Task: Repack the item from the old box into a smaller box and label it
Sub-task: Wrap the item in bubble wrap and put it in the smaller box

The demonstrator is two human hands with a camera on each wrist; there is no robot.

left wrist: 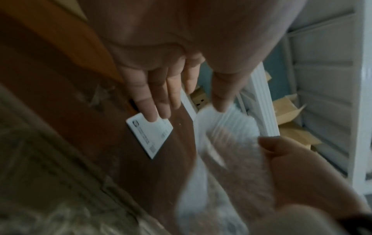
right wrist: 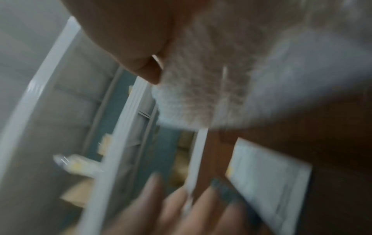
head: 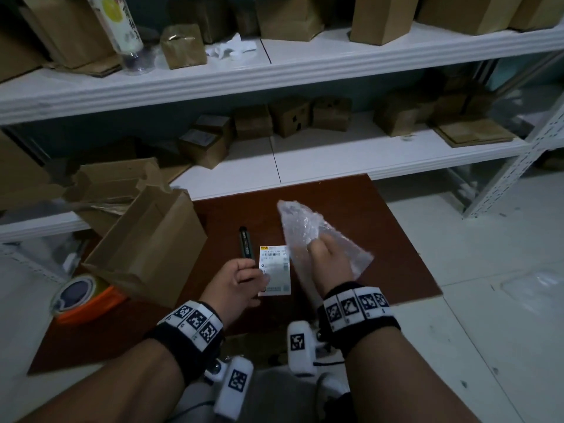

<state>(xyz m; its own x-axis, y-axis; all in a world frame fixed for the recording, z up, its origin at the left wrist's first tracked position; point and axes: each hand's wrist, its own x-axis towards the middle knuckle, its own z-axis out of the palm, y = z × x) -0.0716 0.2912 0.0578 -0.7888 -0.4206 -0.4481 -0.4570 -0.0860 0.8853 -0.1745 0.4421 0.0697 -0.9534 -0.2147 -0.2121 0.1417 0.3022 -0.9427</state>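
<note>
On a brown board (head: pixel 381 239) lies a white shipping label (head: pixel 276 267), also seen in the left wrist view as the label (left wrist: pixel 155 135). My left hand (head: pixel 258 277) reaches over its left edge with straight fingers (left wrist: pixel 151 111), the tips touching the paper. My right hand (head: pixel 319 245) grips a crumpled sheet of clear bubble wrap (head: pixel 302 224) just right of the label, held above the board. What the wrap holds is hidden. An open cardboard box (head: pixel 149 242) lies tipped at the left. The right wrist view is blurred and shows the bubble wrap (right wrist: pixel 201 98) and label (right wrist: pixel 267 174).
A black marker (head: pixel 246 242) lies between box and label. An orange tape roll (head: pixel 82 297) sits at the board's front left. White shelves (head: pixel 305 68) behind carry several cardboard boxes and a bottle (head: pixel 119 29). Tiled floor (head: pixel 488 300) lies to the right.
</note>
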